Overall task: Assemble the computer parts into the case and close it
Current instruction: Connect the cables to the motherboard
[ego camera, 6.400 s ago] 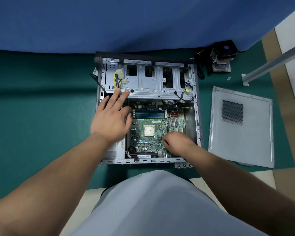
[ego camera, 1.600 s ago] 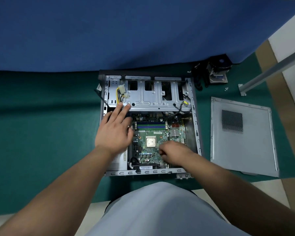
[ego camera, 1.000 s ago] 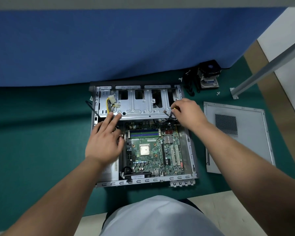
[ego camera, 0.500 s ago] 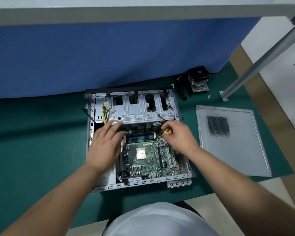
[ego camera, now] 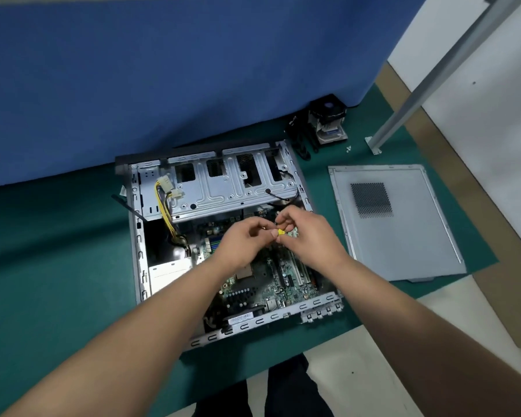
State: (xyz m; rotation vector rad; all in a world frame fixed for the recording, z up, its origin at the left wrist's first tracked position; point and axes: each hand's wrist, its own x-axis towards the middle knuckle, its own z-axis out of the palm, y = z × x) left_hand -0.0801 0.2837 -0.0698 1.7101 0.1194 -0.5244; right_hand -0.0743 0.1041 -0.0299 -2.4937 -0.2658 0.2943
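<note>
Below, seen from a head-worn camera, an open computer case (ego camera: 139, 254) is lying flat on a green mat (ego camera: 57, 266), its long axis running from the person away toward a blue partition (ego camera: 178, 70), turned slightly so the far end leans right. The open side is facing up. Inside, a green motherboard (ego camera: 271, 284) is filling the near right part, and a silver drive cage (ego camera: 235, 188) is spanning the far end. Yellow power wires (ego camera: 163, 203) are hanging down the cage's left side, and a white-labelled power supply (ego camera: 169, 275) is sitting at the near left.

Both hands are meeting over the middle of the case, above the motherboard. The right hand (ego camera: 310, 239) is pinching a small yellow connector (ego camera: 280, 232) between thumb and fingertips. The left hand (ego camera: 244, 239) is curling its fingers in against the same connector from the other side; whether it is truly gripping it cannot be told. A thin black cable (ego camera: 278, 197) is lying across the cage just beyond the hands.

To the right of the case, well apart, the grey side panel (ego camera: 403, 236) is lying flat on the mat, long axis also pointing away, with its mesh vent (ego camera: 372, 200) toward the far end. A fan cooler (ego camera: 328, 121) is sitting near the partition, beyond the panel.
</note>
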